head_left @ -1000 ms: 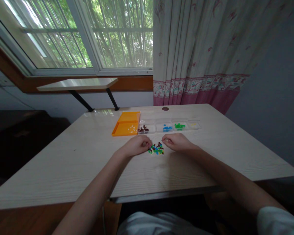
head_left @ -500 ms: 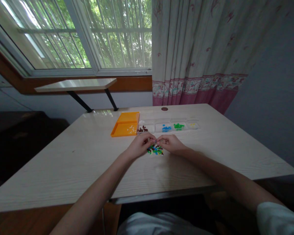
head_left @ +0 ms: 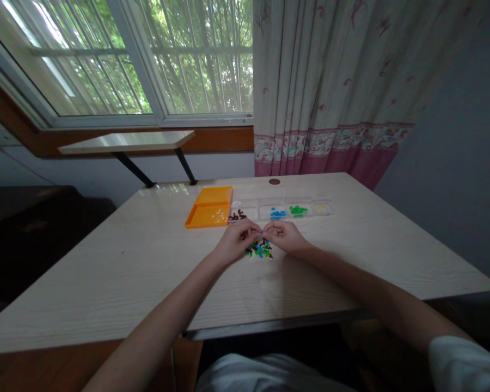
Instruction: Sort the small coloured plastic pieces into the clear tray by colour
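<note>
Above a small mixed pile of green, blue, brown and yellow pieces (head_left: 259,250), my two hands meet at the fingertips. A small blue piece (head_left: 262,232) shows between them, too small to tell its kind. My left hand (head_left: 237,239) is closed in a pinch at its left side. From the right, my right hand (head_left: 286,238) pinches at the same piece, thumb and forefinger together. The pile lies on the table just below the fingertips, partly hidden by my left hand.
Beyond my hands, an orange tray (head_left: 200,216) holds small white pieces. Beside it, a clear divided tray (head_left: 251,213) has brown pieces (head_left: 237,215), blue pieces (head_left: 276,214), green pieces (head_left: 298,210) and a few yellow pieces (head_left: 320,207). A raised shelf (head_left: 126,141) stands at the back left.
My fingertips have shifted very slightly, and the blue piece between them shows more clearly. The pile and trays look the same.
</note>
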`<state>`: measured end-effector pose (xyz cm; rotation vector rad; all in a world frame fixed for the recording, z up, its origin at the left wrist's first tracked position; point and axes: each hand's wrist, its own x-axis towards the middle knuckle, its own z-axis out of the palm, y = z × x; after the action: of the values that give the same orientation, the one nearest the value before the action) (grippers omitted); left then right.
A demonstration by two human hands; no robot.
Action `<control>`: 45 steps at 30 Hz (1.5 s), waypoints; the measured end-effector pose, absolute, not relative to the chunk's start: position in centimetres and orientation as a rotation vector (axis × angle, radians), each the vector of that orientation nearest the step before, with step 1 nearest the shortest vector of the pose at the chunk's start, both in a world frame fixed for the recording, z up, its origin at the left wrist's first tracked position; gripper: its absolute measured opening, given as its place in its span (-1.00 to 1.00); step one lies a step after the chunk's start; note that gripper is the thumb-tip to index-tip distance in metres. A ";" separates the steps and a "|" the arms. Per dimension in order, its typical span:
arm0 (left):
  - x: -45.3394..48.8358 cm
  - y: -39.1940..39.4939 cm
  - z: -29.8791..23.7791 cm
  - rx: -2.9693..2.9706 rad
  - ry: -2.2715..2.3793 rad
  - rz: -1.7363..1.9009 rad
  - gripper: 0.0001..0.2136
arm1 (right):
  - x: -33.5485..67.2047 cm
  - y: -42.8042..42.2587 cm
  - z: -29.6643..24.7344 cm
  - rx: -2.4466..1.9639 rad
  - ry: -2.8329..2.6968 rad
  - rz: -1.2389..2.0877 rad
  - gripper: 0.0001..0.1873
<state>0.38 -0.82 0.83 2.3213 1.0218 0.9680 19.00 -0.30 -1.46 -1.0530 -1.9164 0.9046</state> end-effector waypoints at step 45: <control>-2.2 -0.2 2.1 2.578 1.212 0.284 -0.81 | 22.7 0.8 0.5 -1.147 -1.829 0.122 -0.71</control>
<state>-2.20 -0.16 2.08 2.5778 1.2125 0.2836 22.74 0.78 0.48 -1.1473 -1.8291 0.1221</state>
